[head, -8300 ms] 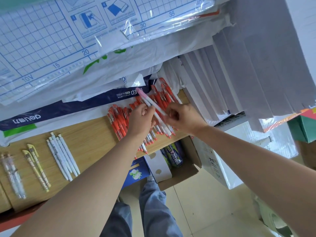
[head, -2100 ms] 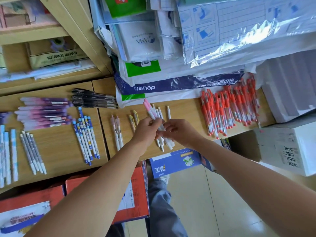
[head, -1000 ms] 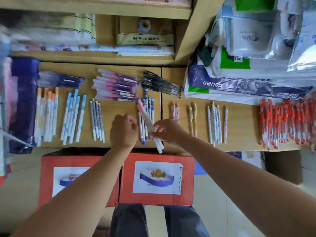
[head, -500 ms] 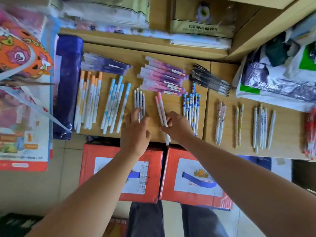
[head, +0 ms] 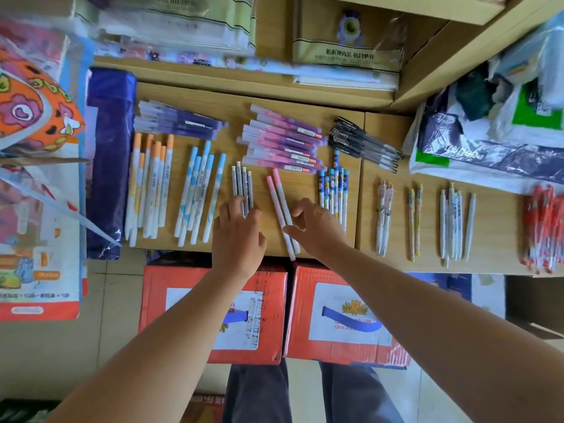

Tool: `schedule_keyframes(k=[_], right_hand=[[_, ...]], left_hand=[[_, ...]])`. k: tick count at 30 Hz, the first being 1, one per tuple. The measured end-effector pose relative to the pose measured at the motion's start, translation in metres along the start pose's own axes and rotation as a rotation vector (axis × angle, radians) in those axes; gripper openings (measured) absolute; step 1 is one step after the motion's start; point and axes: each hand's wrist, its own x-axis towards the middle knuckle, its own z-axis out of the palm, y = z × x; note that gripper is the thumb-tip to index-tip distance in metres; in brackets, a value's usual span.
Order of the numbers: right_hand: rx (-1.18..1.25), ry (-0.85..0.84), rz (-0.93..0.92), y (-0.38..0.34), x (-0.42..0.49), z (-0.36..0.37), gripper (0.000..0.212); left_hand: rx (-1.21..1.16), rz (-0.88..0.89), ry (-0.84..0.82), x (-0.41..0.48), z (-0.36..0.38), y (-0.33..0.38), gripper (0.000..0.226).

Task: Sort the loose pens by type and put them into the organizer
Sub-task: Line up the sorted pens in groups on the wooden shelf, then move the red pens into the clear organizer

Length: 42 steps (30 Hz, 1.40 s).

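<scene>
Sorted groups of pens lie on a wooden shelf board [head: 233, 116]. Two white pens with pink caps [head: 278, 200] lie slanted on the board in a gap between groups. My right hand [head: 317, 228] is at their right side, thumb and curled forefinger pinching their lower half. My left hand [head: 238, 236] rests with straight fingers on a small group of grey-white pens [head: 242, 184]. Around them lie orange-capped pens [head: 149, 184], light-blue pens [head: 201, 190], purple pens [head: 177, 120], pink-purple pens [head: 283, 141], black pens [head: 363, 145] and blue patterned pens [head: 334, 190].
Further right lie small groups of white pens [head: 454, 221] and a pile of red pens [head: 546, 227]. Plastic-wrapped stationery packs [head: 488, 141] crowd the right rear. A dark blue pack [head: 106, 160] borders the left. Two red cartons [head: 244, 312] stand below the shelf edge.
The view swung left from the red pile along the shelf. My right hand carried the two pink-capped pens along and laid them in the gap. My left hand settled on the grey-white pens.
</scene>
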Motion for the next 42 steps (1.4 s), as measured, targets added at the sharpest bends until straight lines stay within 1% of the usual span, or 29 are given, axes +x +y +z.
schedule_keyframes(k=[3,6,9,11,16,20,22,26,30,33,35,38,40,42], right_hand=[[0.119,-0.008,-0.029,0.008,-0.003,-0.005,0.023],[0.199,-0.002,-0.064,0.021,-0.01,-0.015,0.015],[0.252,0.089,-0.055,0.042,-0.019,-0.028,0.008],[0.238,0.163,-0.03,0.061,-0.026,-0.039,0.01],[0.242,0.288,0.078,0.13,-0.045,-0.072,0.009],[0.239,0.396,0.211,0.205,-0.066,-0.103,0.013],[0.247,0.447,0.23,0.248,-0.077,-0.12,0.017],[0.146,0.448,0.279,0.329,-0.099,-0.16,0.028],[0.158,0.498,0.339,0.399,-0.109,-0.198,0.033],[0.146,0.445,0.38,0.443,-0.113,-0.211,0.034],[0.18,0.385,0.368,0.463,-0.113,-0.211,0.038],[0.201,0.302,0.335,0.474,-0.112,-0.206,0.052],[0.204,0.304,0.325,0.476,-0.11,-0.201,0.058],[0.232,0.328,0.323,0.477,-0.108,-0.197,0.058]], left_hand=[[0.022,0.007,0.028,0.003,-0.002,0.006,0.028],[0.043,0.073,0.065,0.008,-0.005,0.021,0.023],[0.033,0.175,0.102,0.013,-0.006,0.046,0.022],[0.018,0.233,0.113,0.016,-0.004,0.066,0.02],[-0.012,0.347,0.048,0.018,0.011,0.132,0.03],[-0.042,0.412,-0.003,0.018,0.036,0.204,0.035],[-0.054,0.424,-0.025,0.017,0.051,0.245,0.037],[-0.182,0.408,-0.136,0.015,0.086,0.326,0.038],[-0.343,0.328,-0.272,0.018,0.118,0.405,0.036],[-0.345,0.289,-0.367,0.025,0.136,0.45,0.038],[-0.325,0.283,-0.401,0.03,0.145,0.471,0.044],[-0.297,0.286,-0.438,0.036,0.154,0.493,0.053],[-0.288,0.28,-0.421,0.038,0.158,0.502,0.053],[-0.295,0.284,-0.386,0.038,0.161,0.508,0.046]])
